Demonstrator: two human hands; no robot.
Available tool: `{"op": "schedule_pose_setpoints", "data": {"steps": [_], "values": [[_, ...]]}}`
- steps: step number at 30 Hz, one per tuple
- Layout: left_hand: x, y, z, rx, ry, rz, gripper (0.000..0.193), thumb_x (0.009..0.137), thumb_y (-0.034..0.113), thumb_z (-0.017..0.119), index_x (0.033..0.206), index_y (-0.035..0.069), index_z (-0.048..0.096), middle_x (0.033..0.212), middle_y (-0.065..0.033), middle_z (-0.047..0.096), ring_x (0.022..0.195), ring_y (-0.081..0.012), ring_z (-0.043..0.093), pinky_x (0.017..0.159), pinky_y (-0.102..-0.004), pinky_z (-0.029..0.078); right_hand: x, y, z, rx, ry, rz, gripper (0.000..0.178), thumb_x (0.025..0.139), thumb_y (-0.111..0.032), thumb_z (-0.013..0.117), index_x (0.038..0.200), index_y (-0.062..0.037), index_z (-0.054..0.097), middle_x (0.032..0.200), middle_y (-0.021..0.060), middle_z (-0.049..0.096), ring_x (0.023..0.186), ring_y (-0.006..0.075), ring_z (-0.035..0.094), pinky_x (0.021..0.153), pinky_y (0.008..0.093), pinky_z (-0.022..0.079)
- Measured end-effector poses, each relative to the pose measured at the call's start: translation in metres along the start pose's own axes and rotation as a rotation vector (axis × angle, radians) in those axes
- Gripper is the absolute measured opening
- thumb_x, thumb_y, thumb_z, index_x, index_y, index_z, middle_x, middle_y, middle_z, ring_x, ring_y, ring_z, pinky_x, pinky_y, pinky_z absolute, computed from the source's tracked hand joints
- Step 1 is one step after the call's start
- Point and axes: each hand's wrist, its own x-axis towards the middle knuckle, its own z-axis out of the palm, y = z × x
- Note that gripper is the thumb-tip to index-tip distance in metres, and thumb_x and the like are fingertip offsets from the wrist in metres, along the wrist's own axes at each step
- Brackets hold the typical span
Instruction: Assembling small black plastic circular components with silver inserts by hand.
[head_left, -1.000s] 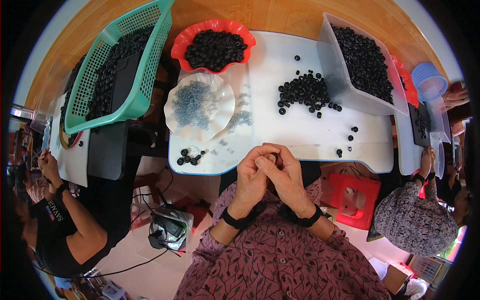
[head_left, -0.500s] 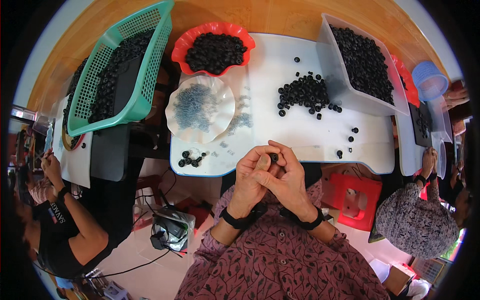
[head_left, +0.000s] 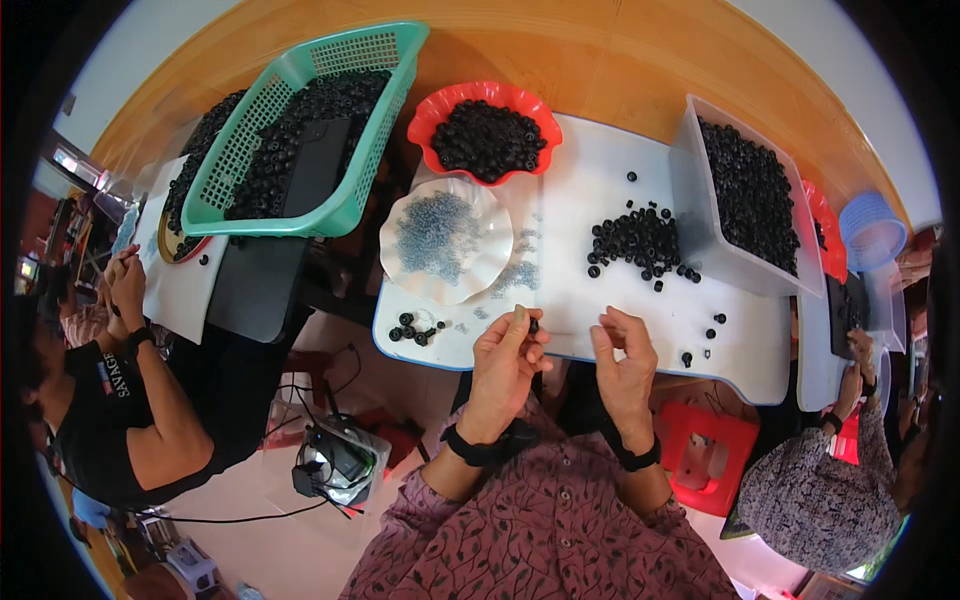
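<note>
My left hand [head_left: 506, 360] is closed at the near edge of the white table [head_left: 590, 310], pinching a small black round part [head_left: 533, 326] between thumb and fingers. To its right, my right hand [head_left: 625, 365] is open, thumb and fingers apart, with nothing visible in it. Beyond my left hand, a white wavy-edged plate [head_left: 395, 270] holds many tiny greyish, see-through pieces, too small to name. A loose pile of black round parts [head_left: 640, 240] lies on the table beyond my right hand. Several black assembled-looking pieces [head_left: 412, 330] sit at the table's near left corner.
A red scalloped bowl [head_left: 548, 120], a green basket [head_left: 200, 205] and a clear plastic bin [head_left: 715, 245] hold black parts. A few parts [head_left: 712, 333] lie near the right edge. People work at left [head_left: 130, 400] and right [head_left: 820, 470]. A red stool [head_left: 715, 455] stands below.
My hands were together around the black part; now they are apart. My right hand has moved right and opened, while my left keeps the part. The view has shifted.
</note>
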Motion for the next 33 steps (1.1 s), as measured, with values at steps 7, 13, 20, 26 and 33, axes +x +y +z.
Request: {"op": "schedule_pose_setpoints", "data": {"steps": [7, 13, 20, 26, 33], "values": [[0.038, 0.025, 0.022, 0.014, 0.013, -0.016, 0.027, 0.099, 0.029, 0.058, 0.102, 0.003, 0.061, 0.079, -0.003, 0.057, 0.061, -0.0072, 0.046, 0.058, -0.0255, 0.042, 0.009, 0.052, -0.009, -0.083, 0.141, 0.024, 0.019, 0.088, -0.001, 0.064, 0.107, 0.0016, 0.061, 0.092, 0.0117, 0.061, 0.073, 0.0176, 0.063, 0.064, 0.0273, 0.051], [0.116, 0.079, 0.05, 0.0, -0.065, 0.159, 0.032, 0.097, 0.034, 0.06, 0.098, 0.002, 0.06, 0.082, -0.0054, 0.058, 0.074, -0.0118, 0.056, 0.061, -0.027, 0.045, 0.012, 0.044, -0.006, -0.187, 0.145, -0.094, 0.018, 0.088, 0.001, 0.062, 0.106, 0.0018, 0.061, 0.09, 0.0133, 0.06, 0.072, 0.0197, 0.063, 0.06, 0.0283, 0.051], [0.126, 0.071, 0.058, -0.132, -0.128, 0.231, 0.036, 0.096, 0.035, 0.06, 0.095, -0.001, 0.059, 0.09, -0.0105, 0.064, 0.092, -0.0203, 0.063, 0.079, -0.0327, 0.055, 0.008, 0.045, -0.004, -0.219, 0.168, -0.116, 0.018, 0.088, 0.0, 0.061, 0.106, 0.002, 0.061, 0.091, 0.0154, 0.06, 0.07, 0.0225, 0.062, 0.059, 0.0308, 0.051], [0.066, 0.022, 0.026, 0.049, -0.108, 0.131, 0.023, 0.097, 0.019, 0.059, 0.105, -0.003, 0.062, 0.094, -0.0129, 0.067, 0.076, -0.0145, 0.064, 0.071, -0.0294, 0.056, 0.007, 0.049, -0.005, -0.234, 0.165, -0.143, 0.018, 0.089, 0.0, 0.061, 0.106, 0.0021, 0.061, 0.092, 0.0156, 0.06, 0.07, 0.0234, 0.063, 0.059, 0.0309, 0.051], [0.007, -0.022, -0.005, 0.505, -0.125, -0.023, 0.025, 0.095, 0.019, 0.063, 0.111, -0.001, 0.063, 0.092, -0.0082, 0.068, 0.065, -0.0077, 0.061, 0.059, -0.0226, 0.055, 0.008, 0.046, -0.005, -0.257, 0.167, -0.168, 0.016, 0.09, -0.001, 0.06, 0.105, 0.0031, 0.061, 0.092, 0.0159, 0.061, 0.074, 0.0244, 0.064, 0.061, 0.0318, 0.052]]}}
